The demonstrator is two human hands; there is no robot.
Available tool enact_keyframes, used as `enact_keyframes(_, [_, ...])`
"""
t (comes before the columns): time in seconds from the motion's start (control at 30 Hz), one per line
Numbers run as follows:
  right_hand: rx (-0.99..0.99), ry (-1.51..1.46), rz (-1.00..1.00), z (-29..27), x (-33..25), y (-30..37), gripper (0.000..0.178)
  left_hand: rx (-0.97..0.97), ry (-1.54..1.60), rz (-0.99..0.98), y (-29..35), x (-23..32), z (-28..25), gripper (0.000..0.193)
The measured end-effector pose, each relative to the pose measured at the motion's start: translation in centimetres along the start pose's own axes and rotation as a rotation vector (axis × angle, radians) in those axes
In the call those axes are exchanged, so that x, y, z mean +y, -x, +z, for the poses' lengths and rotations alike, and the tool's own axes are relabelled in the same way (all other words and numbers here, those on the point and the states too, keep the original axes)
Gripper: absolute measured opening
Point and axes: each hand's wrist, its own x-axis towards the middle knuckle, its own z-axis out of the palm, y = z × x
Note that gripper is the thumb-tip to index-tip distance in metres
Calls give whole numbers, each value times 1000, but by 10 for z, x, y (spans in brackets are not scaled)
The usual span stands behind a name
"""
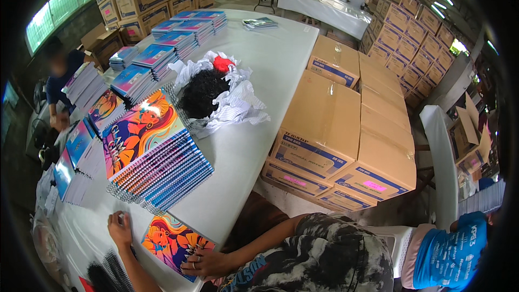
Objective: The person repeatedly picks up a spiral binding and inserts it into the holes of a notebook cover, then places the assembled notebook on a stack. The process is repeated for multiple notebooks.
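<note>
A spiral notebook [167,238] with a bright cartoon cover of a figure with flowing orange hair lies at the table's near edge. On its lower right part rests my right hand [208,263], fingers apart over the cover and rings on them. To the notebook's left, my left hand [120,228] touches the white tabletop with loosely bent, parted fingers and nothing visible in them. Just beyond both hands stands a fanned stack of matching spiral notebooks [157,151], their wire bindings overlapping. Black wire coils [111,270] lie beside my left forearm.
Blue-covered book stacks [154,54] fill the table's far left. Crumpled white paper, black tangled material [203,94] and a red piece lie mid-table. Taped cartons [319,124] stand along the right. A person in dark clothing [59,86] is at left, another in blue [446,254] at right.
</note>
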Motion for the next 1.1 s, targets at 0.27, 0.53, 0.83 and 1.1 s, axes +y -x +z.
enact_keyframes(0.27, [4, 14, -10, -2, -1, 1, 80, -21, -96, -20, 52, 89, 19, 20])
enact_keyframes(0.53, [125, -87, -32, -8, 7, 17, 56, -188, -72, -137, 96, 103, -14, 34])
enact_keyframes(0.83, [305, -920, 495, -94, 80, -43, 20, -17, 1230, -158, 113, 91, -64, 68])
enact_keyframes(1.1, [322, -1181, 614, -75, 92, -24, 20, 36, 1137, -440, 139, 108, 0, 23])
